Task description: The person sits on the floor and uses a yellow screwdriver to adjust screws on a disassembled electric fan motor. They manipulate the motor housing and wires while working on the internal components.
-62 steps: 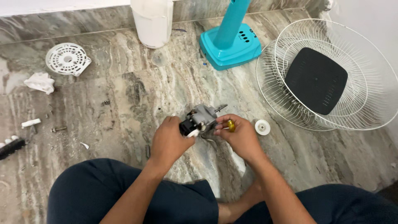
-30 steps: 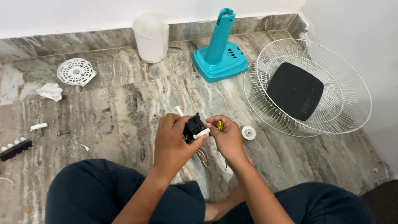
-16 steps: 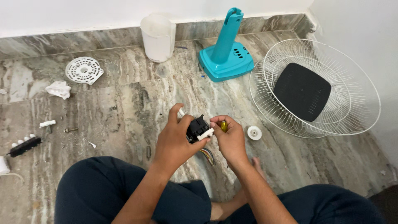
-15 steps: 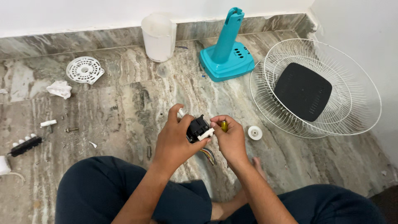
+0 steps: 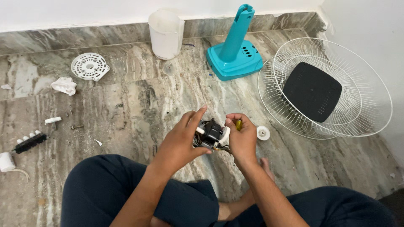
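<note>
Left hand (image 5: 182,141) and right hand (image 5: 243,138) hold a small black motor (image 5: 210,133) between them above the marble floor (image 5: 139,105). A white knob (image 5: 263,133) lies just beside the right hand. Farther off stand a teal fan base (image 5: 234,56), a wire grille (image 5: 332,88) and a white bucket (image 5: 166,33).

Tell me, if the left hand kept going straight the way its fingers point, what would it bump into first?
Probably the teal fan base. The left hand holding the small black motor part points up and right across bare floor toward it, though depth is hard to judge.
</note>
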